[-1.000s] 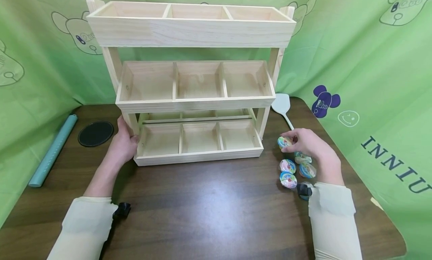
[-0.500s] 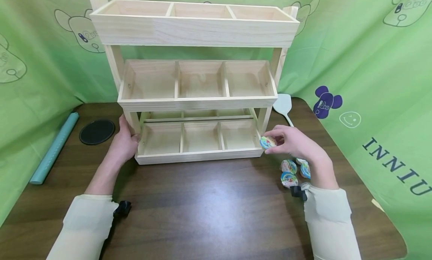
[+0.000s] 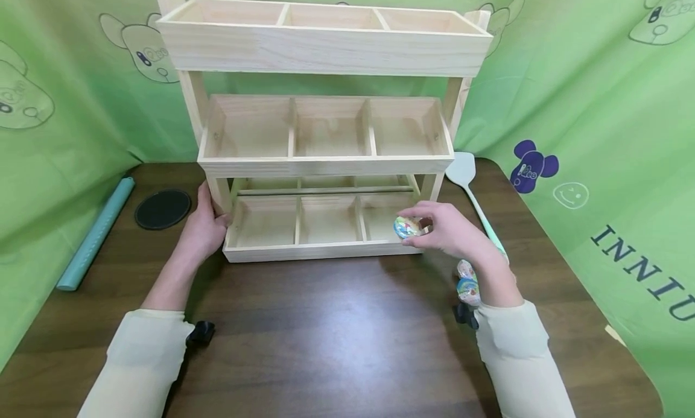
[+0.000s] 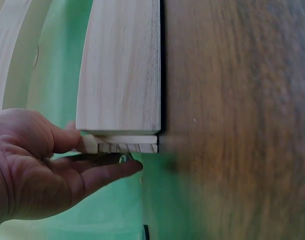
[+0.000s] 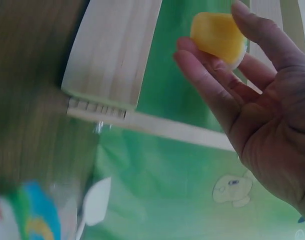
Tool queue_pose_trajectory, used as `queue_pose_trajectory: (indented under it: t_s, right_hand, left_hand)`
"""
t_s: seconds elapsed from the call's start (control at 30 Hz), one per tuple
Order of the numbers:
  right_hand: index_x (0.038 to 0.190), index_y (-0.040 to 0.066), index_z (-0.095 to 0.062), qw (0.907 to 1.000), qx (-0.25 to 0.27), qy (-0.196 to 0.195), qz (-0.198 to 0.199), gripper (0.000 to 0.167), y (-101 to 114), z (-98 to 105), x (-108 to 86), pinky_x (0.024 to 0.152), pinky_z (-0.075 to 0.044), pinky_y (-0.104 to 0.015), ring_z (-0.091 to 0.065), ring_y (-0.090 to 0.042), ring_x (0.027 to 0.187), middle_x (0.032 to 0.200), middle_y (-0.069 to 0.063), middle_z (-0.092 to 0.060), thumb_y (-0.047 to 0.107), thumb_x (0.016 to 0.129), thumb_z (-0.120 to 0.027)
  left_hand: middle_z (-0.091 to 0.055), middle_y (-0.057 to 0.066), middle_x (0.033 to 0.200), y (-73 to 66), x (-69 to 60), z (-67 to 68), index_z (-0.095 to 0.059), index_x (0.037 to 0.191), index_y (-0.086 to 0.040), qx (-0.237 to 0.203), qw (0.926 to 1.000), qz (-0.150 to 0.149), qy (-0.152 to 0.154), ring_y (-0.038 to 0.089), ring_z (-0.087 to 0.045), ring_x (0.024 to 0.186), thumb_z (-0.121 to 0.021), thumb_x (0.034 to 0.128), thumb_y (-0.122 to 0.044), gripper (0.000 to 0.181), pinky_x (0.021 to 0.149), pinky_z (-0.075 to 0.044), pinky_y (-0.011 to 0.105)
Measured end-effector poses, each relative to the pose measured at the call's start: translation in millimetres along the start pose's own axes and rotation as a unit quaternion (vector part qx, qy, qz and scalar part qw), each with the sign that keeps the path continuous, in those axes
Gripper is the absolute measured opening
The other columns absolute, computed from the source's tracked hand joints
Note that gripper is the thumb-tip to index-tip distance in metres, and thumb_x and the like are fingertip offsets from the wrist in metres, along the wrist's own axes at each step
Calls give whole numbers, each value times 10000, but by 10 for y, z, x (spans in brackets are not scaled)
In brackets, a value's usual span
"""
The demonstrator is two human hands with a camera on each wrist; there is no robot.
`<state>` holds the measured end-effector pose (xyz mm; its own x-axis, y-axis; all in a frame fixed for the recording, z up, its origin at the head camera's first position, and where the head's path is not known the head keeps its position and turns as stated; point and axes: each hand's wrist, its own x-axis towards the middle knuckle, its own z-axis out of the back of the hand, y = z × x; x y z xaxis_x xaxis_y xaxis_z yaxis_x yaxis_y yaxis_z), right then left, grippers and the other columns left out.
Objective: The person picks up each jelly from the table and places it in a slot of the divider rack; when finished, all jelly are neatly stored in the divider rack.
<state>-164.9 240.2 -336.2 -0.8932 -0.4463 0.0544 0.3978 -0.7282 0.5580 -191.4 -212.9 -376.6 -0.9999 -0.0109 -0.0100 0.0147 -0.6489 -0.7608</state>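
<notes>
Holding the jelly cup (image 3: 406, 227) near the right compartment (image 3: 376, 218) of the bottom tray (image 3: 320, 253), right hand's (image 3: 442, 228) grip pinched cup-wide; clasping the wooden rack's (image 3: 326, 51) left post (image 3: 219, 192) with the left hand (image 3: 203, 228), presumably for steadiness.

There are two hands (image 3: 202, 230), one wooden rack (image 3: 326, 166), three visible cups (image 3: 406, 227), one spatula (image 3: 462, 169), one black disc (image 3: 163, 210), one teal roll (image 3: 97, 233).

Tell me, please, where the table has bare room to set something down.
The table is bare in front of the rack, between the two sleeves. Around the rack's right end it is crowded: spatula, cups, right hand.
</notes>
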Motion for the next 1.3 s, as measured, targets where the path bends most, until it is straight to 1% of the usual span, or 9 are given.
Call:
queue_pose_trajectory:
  t_s: [0.17,0.27,0.4,0.5,0.77,0.87,1.03,1.17,1.3]
  right_hand:
    - [1262,11,-686,9991,365,-8,218,474,103,-103,68,802,-553,-402,-643,-204,914,1139,-74,-691,115,826,-842]
    - [1262,16,-688,9990,344,-96,273,488,168,-186,141,786,-559,-401,-653,-205,900,1164,-90,-692,106,811,-852]
    - [1290,37,-676,9987,329,-169,356,535,286,-289,267,767,-552,-367,-664,-195,883,1134,-72,-710,121,798,-866]
    - [1294,59,-659,9974,595,-155,372,550,387,-366,362,759,-565,-342,-681,-195,885,1068,-50,-714,117,791,-874]
    - [1206,85,-679,9938,1038,-200,354,456,595,-612,637,690,-558,-319,-661,-180,856,992,-25,-699,119,795,-873]
    - [1206,90,-684,9918,1223,-204,299,453,669,-714,742,644,-556,-315,-656,-186,847,991,-33,-692,117,794,-871]
    - [1250,74,-677,9896,1391,-265,247,505,784,-846,885,639,-565,-312,-647,-207,857,1038,-55,-687,132,792,-880]
    - [1299,51,-660,9899,1382,-281,136,572,853,-911,976,646,-565,-302,-653,-205,874,1070,-70,-689,181,791,-890]
    - [1283,73,-680,9906,1344,-257,19,555,898,-981,1066,638,-556,-292,-647,-189,873,1070,-53,-699,205,789,-894]
  left_hand:
    - [-303,394,1515,46,0,-9,66,1632,-186,-870,9960,-211,52,479,-362,1376,-475,1012,56,857,1055,-391,612]
    - [-255,369,1552,67,-1,-17,56,1635,-205,-1167,9929,-208,93,463,-324,1404,-465,1015,70,855,1056,-390,609]
    - [-238,360,1565,94,-7,-13,55,1636,-205,-1217,9922,-241,115,461,-313,1411,-476,1012,68,864,1057,-386,613]
    - [-255,371,1553,125,-12,-14,65,1634,-177,-1187,9923,-320,175,468,-329,1401,-500,1002,74,885,1060,-387,606]
    - [-247,382,1549,193,-6,-8,95,1630,-160,-1438,9877,-467,389,469,-342,1393,-522,996,74,915,1064,-390,587]
    - [-269,383,1539,223,-11,6,96,1632,-184,-1569,9851,-471,517,460,-382,1364,-532,996,53,925,1007,-457,549]
    - [-319,369,1518,250,-5,36,86,1635,-233,-1651,9828,-440,699,465,-477,1268,-543,1005,6,921,803,-548,400]
    - [-318,354,1529,247,2,39,95,1633,-244,-1591,9838,-384,736,458,-486,1256,-546,1012,-17,921,774,-530,383]
    - [-302,333,1550,243,-1,38,93,1633,-251,-1547,9848,-328,718,441,-475,1273,-549,1014,-25,920,796,-522,406]
